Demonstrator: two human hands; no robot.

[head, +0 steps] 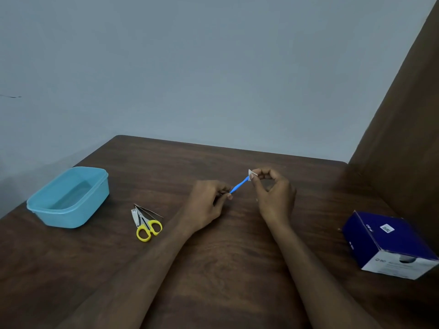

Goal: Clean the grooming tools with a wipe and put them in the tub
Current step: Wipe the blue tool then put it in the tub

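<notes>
My left hand point(209, 200) pinches the lower end of a slim blue grooming tool point(238, 185) above the middle of the table. My right hand point(273, 193) pinches a small white wipe point(251, 173) round the tool's upper end. The light blue tub point(69, 198) stands at the table's left edge and looks empty. Between the tub and my left arm lie yellow-handled scissors point(148, 227), a silver nail clipper point(134, 217) and a thin brown stick-like tool point(148, 211), close together.
A dark blue and white cardboard box point(389, 243) sits at the right edge of the brown wooden table point(225, 269). A grey wall runs behind the table, and a brown panel rises at the right.
</notes>
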